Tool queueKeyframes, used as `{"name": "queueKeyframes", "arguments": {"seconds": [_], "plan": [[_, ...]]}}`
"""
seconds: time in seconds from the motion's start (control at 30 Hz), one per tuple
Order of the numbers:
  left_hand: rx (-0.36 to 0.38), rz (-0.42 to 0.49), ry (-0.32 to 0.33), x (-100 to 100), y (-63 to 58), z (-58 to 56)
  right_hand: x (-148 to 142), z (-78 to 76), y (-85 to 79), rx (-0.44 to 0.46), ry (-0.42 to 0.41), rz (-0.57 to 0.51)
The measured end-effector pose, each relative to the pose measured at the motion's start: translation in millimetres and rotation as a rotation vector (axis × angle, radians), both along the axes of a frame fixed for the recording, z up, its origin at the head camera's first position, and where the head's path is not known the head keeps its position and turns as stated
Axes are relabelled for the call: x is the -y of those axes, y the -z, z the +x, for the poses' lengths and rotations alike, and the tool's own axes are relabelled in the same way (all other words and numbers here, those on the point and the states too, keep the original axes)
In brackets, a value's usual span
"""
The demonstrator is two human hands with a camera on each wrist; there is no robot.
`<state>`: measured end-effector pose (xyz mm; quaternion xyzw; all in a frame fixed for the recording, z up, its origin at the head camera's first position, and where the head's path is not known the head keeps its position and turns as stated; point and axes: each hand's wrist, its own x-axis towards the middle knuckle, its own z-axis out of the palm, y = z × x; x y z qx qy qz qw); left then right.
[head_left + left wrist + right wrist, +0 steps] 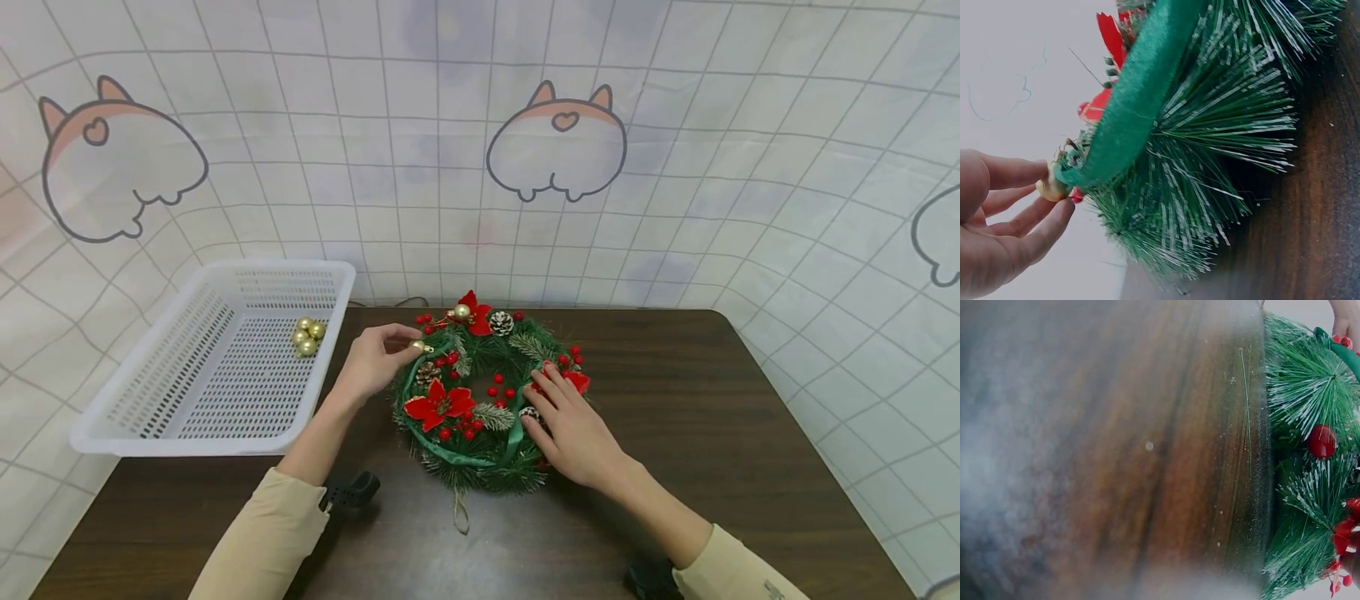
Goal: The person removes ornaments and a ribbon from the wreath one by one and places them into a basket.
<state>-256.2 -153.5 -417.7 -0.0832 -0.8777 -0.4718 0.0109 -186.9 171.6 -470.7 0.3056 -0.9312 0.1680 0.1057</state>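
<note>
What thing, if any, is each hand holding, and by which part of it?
The left hand pinches a gold ball by its round sides; the right hand rests on the wreath, with no visible grip.

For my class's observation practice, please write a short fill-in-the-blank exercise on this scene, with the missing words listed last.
1. The left hand pinches a small bauble coloured ____.
2. The basket, coloured ____, stands left of the wreath.
3. The ribbon on the wreath is ____ in colour.
4. In the head view, the right hand is at the wreath's ____ side.

Missing words: gold; white; green; right.
</note>
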Motion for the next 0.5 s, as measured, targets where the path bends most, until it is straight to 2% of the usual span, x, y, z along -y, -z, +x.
{"name": "queueKeyframes", "arguments": {"seconds": [0.27, 0.5], "plan": [[-0.042, -0.035, 0.041, -4.7, -9.4, 3.3, 0.0, -0.2, 0.1, 0.002, -0.001, 0.006], [-0.047, -0.034, 0.085, -11.4, -13.3, 3.5, 0.4, 0.2, -0.3, 0.002, 0.000, 0.006]]}}
